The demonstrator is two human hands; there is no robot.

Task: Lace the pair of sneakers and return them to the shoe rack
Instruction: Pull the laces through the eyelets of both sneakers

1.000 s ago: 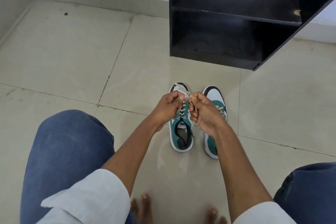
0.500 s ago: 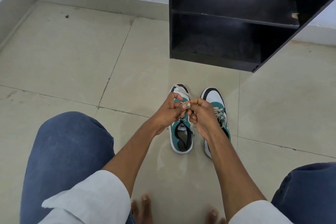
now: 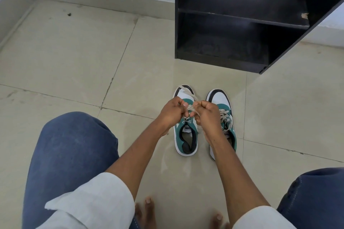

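Note:
Two white, teal and black sneakers stand side by side on the tiled floor, toes pointing away from me. Over the left sneaker (image 3: pixel 186 141), my left hand (image 3: pixel 172 112) and my right hand (image 3: pixel 207 115) each pinch an end of its beige lace (image 3: pixel 189 107), with a loose loop of lace lying across the toe. My right forearm covers the inner side of the right sneaker (image 3: pixel 222 101), whose laces are threaded. The black shoe rack (image 3: pixel 240 18) stands just beyond, its two shelves bare.
My knees in blue jeans frame the view at bottom left and right, and bare toes show at the bottom edge. A white wall with a low skirting runs behind the rack. Open floor tiles spread to the left and right of the sneakers.
Both hands stayed over the left sneaker, working the lace; they have drawn slightly apart with the lace stretched between them.

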